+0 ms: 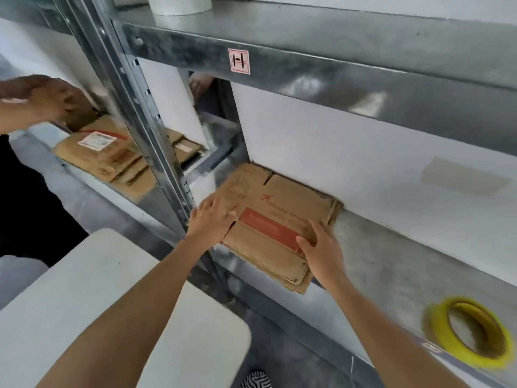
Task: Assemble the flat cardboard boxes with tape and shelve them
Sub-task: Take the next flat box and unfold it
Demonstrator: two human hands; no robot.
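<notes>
Just right of the shelf upright (pixel 156 152), your left hand (pixel 212 219) lies flat, fingers slightly apart, on the probably light, stiff, slide-prone stack of flat boxes (pixel 279 214); your right hand (pixel 321 245) shows no clear grip; lift 1 by opposite edges.

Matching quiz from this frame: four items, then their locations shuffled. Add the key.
1. flat boxes with white sticker
2. yellow tape roll
3. red-bordered label
4. flat box stack with red band

A. front of upper shelf beam
B. under left hand and right hand
C. left of the upright
D. lower shelf, right, near its front edge

Pairs: 1-C, 2-D, 3-A, 4-B
</notes>
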